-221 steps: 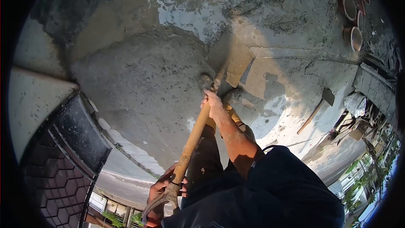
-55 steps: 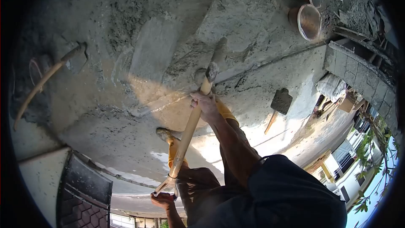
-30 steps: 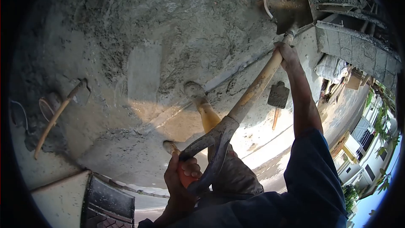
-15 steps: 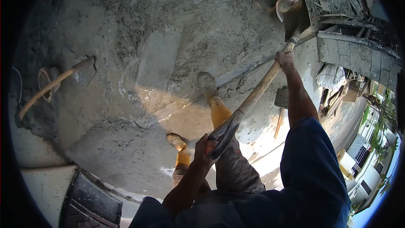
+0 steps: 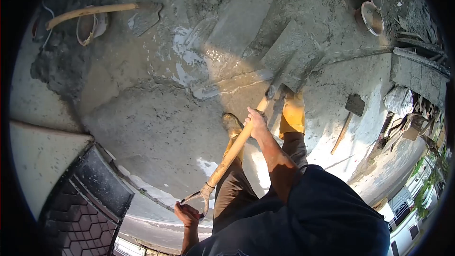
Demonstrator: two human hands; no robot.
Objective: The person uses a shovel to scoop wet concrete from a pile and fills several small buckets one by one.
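Note:
A shovel with a wooden shaft slants across the front of my body. My left hand is closed on the grip at its top end, low in the view. Further down the shaft, my right hand wraps round the wood just above the metal socket. The blade end reaches into the wet grey cement ahead of my boots, where its outline blends with the mix. My yellow boot stands right beside the socket, and the other boot is left of the shaft.
A hoe lies by a bucket at upper left. Several buckets, one nearest, stand at upper right. On the right are a wooden-handled tool, a white sack and scrap wood. A dark gate is at lower left.
The shovel has swung left and down, its blade leaving the buckets for the cement before my boots. Both hands stay on it. The view has turned, and my feet have shifted.

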